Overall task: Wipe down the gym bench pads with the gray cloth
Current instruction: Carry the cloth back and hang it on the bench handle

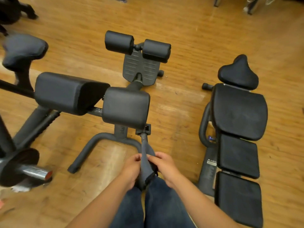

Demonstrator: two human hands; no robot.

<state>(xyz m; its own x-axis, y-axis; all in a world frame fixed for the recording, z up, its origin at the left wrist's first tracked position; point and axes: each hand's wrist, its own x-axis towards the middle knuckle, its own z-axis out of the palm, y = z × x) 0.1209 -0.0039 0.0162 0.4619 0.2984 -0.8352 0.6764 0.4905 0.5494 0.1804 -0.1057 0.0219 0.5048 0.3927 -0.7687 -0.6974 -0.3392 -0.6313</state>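
— Gathering the gray cloth between both hands, in front of my knees: left hand and right hand, fingers pinched on it.

— Where first?

— I'd fold it flat, then press along the nearest thigh pad, overlapping strokes, before the flat bench to my right.

A gym or home workout rm w/ wood-plank floor. A black hyperextension bench w/ two thigh pads, roller pads and a footplate stood mid-floor. A flat padded bench w/ several black cushions lay toward the right edge of the floor. At left, a barbell end w/ a weight plate and another padded seat.
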